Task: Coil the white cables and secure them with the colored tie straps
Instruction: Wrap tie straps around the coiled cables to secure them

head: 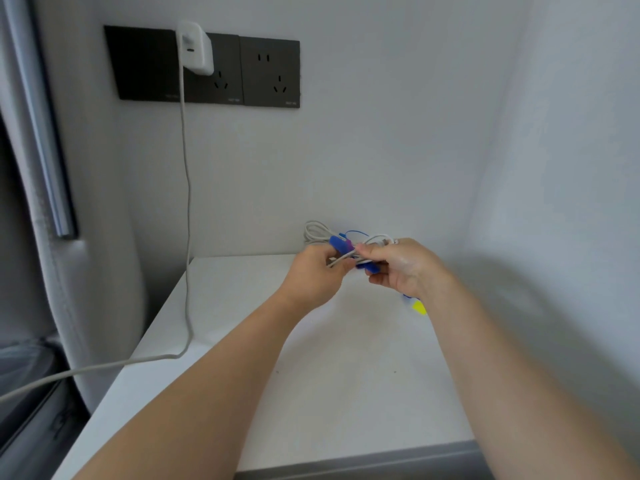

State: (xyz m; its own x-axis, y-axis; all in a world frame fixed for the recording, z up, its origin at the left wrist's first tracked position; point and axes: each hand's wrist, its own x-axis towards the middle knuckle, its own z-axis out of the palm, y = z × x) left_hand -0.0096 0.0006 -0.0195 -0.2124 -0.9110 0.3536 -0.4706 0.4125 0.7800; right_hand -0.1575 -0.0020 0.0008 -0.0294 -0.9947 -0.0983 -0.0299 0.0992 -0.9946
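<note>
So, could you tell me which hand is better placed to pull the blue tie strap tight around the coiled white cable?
Probably the left hand: its fingers pinch the blue tie strap, while the right hand grips the coiled white cable and can steady it.

Fingers of left hand (311, 273) and right hand (405, 268), both gripping, cover most of the coiled white cable (313, 230), so loop count unreadable; blurred blue tie strap (336, 244) on it, closure unclear. On the white worktop (242, 306), yellow tie strap (419, 308) mostly behind right wrist. Long white charger lead (188, 202) exits left edge; print on black wall sockets (270, 72) too small to read.
</note>
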